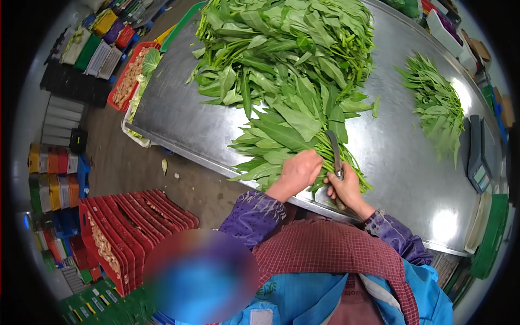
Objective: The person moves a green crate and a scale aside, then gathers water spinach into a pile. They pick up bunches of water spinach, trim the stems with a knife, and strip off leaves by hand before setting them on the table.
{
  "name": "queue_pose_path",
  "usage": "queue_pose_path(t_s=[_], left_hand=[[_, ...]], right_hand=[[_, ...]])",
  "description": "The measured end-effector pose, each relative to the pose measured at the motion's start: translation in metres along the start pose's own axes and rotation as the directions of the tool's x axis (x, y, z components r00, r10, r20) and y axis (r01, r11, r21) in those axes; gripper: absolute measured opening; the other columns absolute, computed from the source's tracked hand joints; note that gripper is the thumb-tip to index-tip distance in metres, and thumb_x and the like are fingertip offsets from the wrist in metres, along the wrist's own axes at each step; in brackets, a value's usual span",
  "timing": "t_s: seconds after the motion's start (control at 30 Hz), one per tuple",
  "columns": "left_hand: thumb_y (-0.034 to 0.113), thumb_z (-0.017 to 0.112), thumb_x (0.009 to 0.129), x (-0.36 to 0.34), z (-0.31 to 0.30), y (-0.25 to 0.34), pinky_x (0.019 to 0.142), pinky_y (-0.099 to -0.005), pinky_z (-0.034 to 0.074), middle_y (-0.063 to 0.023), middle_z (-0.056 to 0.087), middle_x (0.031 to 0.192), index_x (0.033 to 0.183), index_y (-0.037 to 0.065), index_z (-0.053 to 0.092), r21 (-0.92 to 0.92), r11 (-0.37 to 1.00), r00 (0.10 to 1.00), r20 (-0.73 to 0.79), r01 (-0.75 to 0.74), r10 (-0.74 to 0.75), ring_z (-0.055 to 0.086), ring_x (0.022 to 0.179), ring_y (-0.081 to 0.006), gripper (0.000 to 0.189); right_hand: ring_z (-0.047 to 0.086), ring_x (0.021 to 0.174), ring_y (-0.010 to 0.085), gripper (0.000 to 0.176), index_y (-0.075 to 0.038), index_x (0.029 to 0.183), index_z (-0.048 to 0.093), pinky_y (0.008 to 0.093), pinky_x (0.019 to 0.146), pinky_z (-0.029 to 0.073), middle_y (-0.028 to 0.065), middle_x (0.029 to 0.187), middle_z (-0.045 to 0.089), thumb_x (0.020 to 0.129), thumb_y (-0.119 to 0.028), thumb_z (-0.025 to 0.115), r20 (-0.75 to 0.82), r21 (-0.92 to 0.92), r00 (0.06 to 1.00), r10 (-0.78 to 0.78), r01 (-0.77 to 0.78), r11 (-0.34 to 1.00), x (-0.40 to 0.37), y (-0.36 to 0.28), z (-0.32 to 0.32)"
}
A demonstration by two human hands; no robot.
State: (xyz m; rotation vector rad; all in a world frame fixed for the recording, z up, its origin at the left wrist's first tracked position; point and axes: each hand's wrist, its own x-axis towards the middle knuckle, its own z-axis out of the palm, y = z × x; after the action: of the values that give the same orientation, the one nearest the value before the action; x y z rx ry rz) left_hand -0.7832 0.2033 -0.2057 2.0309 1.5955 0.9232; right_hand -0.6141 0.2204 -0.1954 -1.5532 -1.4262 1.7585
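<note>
My left hand [301, 171] is closed at the near bunch of water spinach [281, 132], its fingers curled against the stems. The leaves fan out to the left and away from me. Just right of it, my right hand [346, 187] grips a sickle [335, 149] by its handle. The sickle's dark curved blade points away from me and lies over the green stems. Behind the near bunch rises a large heap of water spinach [287, 46]. My right fingers partly hide the sickle's handle.
A metal table [395, 162] carries the greens, with a smaller bunch [436, 100] and a digital scale [479, 157] at right. Red crates [135, 227] stand on the floor at left. An orange-red crate [130, 78] of brown produce sits beyond the table's left edge.
</note>
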Motion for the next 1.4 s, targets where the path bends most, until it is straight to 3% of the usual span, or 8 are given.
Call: queue_pose_path(t_s=[0.17,0.4,0.63,0.73,0.87,1.03,1.2,1.4], left_hand=[[0.01,0.054,0.08,0.005,-0.102,-0.024,0.076,-0.0347,0.045,-0.0132,0.06,0.088,0.091,0.003,0.061,-0.119,0.953,0.91,-0.283,0.279,-0.302,0.059,0.084,-0.0269,0.014],[0.0,0.064,0.073,-0.012,-0.222,-0.026,0.093,-0.0394,0.038,-0.0168,0.044,0.119,0.12,0.004,0.048,0.467,0.812,0.823,-0.568,0.351,-0.029,0.044,0.111,-0.0325,0.051],[-0.002,0.06,0.064,-0.017,-0.066,0.007,0.093,-0.0441,0.037,-0.018,0.049,0.112,0.113,0.0,0.046,0.206,0.973,0.993,-0.016,-0.109,0.114,0.046,0.108,-0.035,0.052],[-0.001,0.048,0.074,-0.014,-0.008,0.029,0.103,-0.0471,0.026,-0.0171,0.035,0.136,0.131,-0.003,0.033,0.375,0.892,0.947,0.282,-0.254,0.152,0.031,0.128,-0.0309,0.059],[0.001,0.05,0.074,0.023,0.031,0.038,0.104,-0.048,0.024,-0.0162,0.033,0.138,0.132,-0.001,0.033,0.379,0.843,0.91,0.312,-0.383,0.273,0.028,0.13,-0.0292,0.06],[0.007,0.063,0.066,0.064,0.06,0.032,0.103,-0.0523,0.022,-0.0085,0.05,0.106,0.129,0.006,0.039,0.316,0.792,0.776,0.561,-0.522,0.288,0.046,0.108,-0.0223,0.067],[0.001,0.057,0.065,0.065,0.089,0.023,0.102,-0.0545,0.024,-0.0039,0.046,0.075,0.089,0.007,0.049,0.287,0.835,0.871,0.307,-0.469,0.384,0.051,0.081,-0.0222,0.027],[0.008,0.054,0.069,0.06,0.103,0.022,0.101,-0.0538,0.024,-0.0043,0.047,0.074,0.083,0.01,0.051,0.347,0.843,0.905,0.265,-0.412,0.333,0.052,0.079,-0.022,0.014]], right_hand=[[0.055,0.045,0.0108,0.024,0.005,0.103,0.04,0.0229,0.036,0.043,0.0105,0.076,0.063,0.084,-0.003,0.052,0.001,0.002,1.0,0.012,-0.012,1.0,0.001,0.0,0.001],[0.051,0.044,0.01,0.032,0.004,0.111,0.035,0.0214,0.036,0.041,0.0124,0.082,0.061,0.086,-0.007,0.053,0.104,0.196,0.994,0.041,-0.061,0.979,-0.008,-0.001,-0.008],[0.047,0.046,0.0092,0.023,0.0,0.106,0.042,0.022,0.042,0.039,0.0031,0.068,0.048,0.085,-0.004,0.051,0.02,0.311,0.999,0.042,-0.046,0.949,-0.048,0.001,-0.028],[0.048,0.05,0.0094,0.024,-0.001,0.107,0.042,0.0218,0.043,0.04,0.0039,0.073,0.049,0.084,-0.002,0.05,-0.06,0.325,0.997,0.046,-0.024,0.946,-0.061,0.014,-0.035],[0.049,0.052,0.0104,0.028,-0.001,0.112,0.039,0.0222,0.045,0.044,0.0058,0.08,0.049,0.084,0.0,0.046,-0.138,0.38,0.989,0.046,0.011,0.925,-0.075,0.01,-0.039],[0.048,0.051,0.0096,0.035,-0.002,0.118,0.036,0.0217,0.044,0.043,0.005,0.079,0.048,0.085,-0.001,0.045,-0.16,0.398,0.987,0.002,0.063,0.915,-0.086,0.014,-0.045],[0.047,0.049,0.0083,0.037,-0.002,0.121,0.035,0.0211,0.043,0.041,0.0044,0.078,0.048,0.085,-0.002,0.046,-0.176,0.433,0.984,0.001,0.076,0.898,-0.088,0.022,-0.053],[0.048,0.049,0.009,0.026,-0.004,0.11,0.046,0.0218,0.042,0.038,0.0006,0.061,0.045,0.084,-0.006,0.049,-0.196,0.193,0.978,-0.074,0.112,0.975,-0.077,0.004,-0.054]])
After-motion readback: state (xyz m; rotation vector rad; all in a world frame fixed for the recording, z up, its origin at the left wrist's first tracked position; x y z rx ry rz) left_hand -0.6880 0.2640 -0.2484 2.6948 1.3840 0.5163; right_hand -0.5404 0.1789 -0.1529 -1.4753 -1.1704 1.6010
